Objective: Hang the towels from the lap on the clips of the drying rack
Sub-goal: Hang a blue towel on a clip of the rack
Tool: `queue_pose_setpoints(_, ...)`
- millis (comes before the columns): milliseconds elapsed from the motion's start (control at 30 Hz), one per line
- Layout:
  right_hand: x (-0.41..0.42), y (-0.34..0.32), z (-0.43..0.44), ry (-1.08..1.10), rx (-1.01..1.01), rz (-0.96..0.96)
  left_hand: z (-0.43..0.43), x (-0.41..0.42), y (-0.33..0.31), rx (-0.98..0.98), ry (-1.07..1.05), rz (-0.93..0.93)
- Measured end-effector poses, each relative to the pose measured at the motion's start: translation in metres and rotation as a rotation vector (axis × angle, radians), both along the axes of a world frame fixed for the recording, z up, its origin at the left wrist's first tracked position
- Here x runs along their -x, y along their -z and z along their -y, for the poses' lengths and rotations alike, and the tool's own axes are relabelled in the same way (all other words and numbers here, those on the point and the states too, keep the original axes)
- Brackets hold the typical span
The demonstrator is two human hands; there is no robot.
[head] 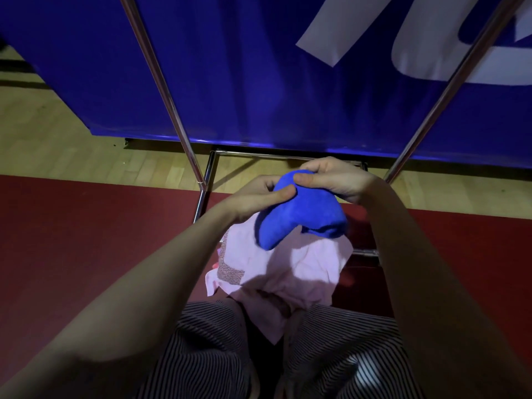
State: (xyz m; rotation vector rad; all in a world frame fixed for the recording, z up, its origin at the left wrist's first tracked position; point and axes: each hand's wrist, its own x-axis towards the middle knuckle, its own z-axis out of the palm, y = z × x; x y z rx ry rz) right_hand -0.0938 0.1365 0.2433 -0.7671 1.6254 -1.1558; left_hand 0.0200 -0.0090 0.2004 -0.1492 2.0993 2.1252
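Observation:
A blue towel point(299, 214) hangs bunched in front of me, above my lap. My left hand point(253, 200) pinches its upper left edge between thumb and fingers. My right hand point(334, 180) pinches the top edge just beside it. A pink towel point(288, 272) lies crumpled on my lap over striped trousers, under the blue one. Two metal poles of the drying rack point(161, 82) rise at left and right; its base frame lies on the floor ahead. No clips are in view.
A large blue banner point(259, 67) with white lettering stands right behind the rack. The floor is pale wood with a dark red strip point(72, 226) under me. The rack's right pole point(449, 90) slants up toward the top right corner.

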Motion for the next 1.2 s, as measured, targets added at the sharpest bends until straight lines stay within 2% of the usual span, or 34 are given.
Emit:
queue_pose_setpoints(300,-0.005,-0.015,-0.010,0.109,0.064,-0.102,-0.005,-0.009,-0.021,-0.220,-0.194,-0.026)
queue_pose_setpoints(467,-0.025,-0.040,-0.014,0.227,0.209,-0.022,-0.014,-0.022,-0.057,-0.230,-0.259,-0.067)
queue_pose_setpoints(700,-0.059,-0.123,0.007,0.295,0.312,-0.049,0.003,-0.051,-0.156,-0.150,-0.290,-0.197)
queue_pose_setpoints(867,-0.075,-0.191,0.032,0.259,0.393,-0.045,0.026,-0.070,-0.227,-0.019,-0.348,-0.278)
queue_pose_setpoints(1067,-0.085,-0.268,0.070,0.195,0.432,-0.152,0.071,-0.086,-0.298,0.181,-0.334,-0.311)
queue_pose_setpoints(1200,-0.082,-0.317,0.103,0.148,0.474,-0.203,0.110,-0.091,-0.345,0.248,-0.324,-0.378)
